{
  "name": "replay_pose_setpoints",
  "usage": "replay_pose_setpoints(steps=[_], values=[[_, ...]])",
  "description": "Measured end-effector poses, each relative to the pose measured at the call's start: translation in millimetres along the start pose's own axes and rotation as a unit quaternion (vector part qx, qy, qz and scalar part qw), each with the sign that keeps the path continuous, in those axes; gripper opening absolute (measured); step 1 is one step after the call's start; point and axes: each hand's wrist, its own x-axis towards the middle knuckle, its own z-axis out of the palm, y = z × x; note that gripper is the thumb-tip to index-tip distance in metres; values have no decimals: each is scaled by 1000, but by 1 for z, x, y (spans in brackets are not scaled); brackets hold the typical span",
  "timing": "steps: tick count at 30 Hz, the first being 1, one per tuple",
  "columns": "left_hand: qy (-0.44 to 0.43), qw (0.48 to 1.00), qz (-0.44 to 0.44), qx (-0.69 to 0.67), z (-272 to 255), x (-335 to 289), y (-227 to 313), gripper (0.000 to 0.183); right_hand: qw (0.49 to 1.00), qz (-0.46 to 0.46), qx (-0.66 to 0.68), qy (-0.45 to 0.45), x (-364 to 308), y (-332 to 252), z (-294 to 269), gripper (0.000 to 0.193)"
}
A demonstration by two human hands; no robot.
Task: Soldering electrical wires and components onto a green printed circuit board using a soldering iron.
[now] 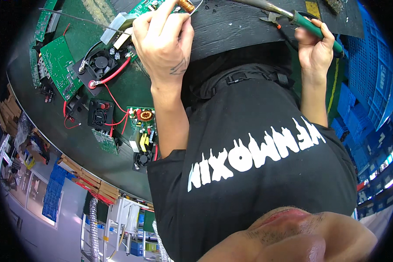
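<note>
My right hand (315,53) is wrapped round the green handle of a soldering iron (312,27), whose metal shaft reaches left past the top edge; its tip is out of view. My left hand (163,46) is closed, thumb and fingers pinched on a thin grey solder wire (197,8). A length of similar wire runs in from the upper left to this hand. Just beyond the left fingers lies a green circuit board (145,7) with a copper coil (186,5) at its right. The hand hides part of the board.
Beside my left arm lie a bare green board (60,65), a black fan (101,64) with red cables, a second fan (100,114) and a populated board (143,126). Small cutters (271,18) rest on the black mat (231,32). Blue crates (373,65) stand at the right.
</note>
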Motion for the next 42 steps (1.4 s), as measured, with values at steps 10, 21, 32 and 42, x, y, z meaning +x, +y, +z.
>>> replay_pose_setpoints(steps=[10, 21, 32, 42], values=[[50, 998, 41, -7, 14, 2, -2, 17, 999, 20, 39, 5, -1, -12, 1, 27], [54, 998, 39, -16, 20, 7, -6, 17, 999, 17, 42, -9, 4, -10, 4, 27], [36, 999, -4, -13, 16, 9, 0, 17, 999, 25, 36, 3, 4, -8, 7, 27], [36, 999, -6, 0, 16, 7, 1, 17, 999, 32, 41, -12, 7, -6, 2, 27]])
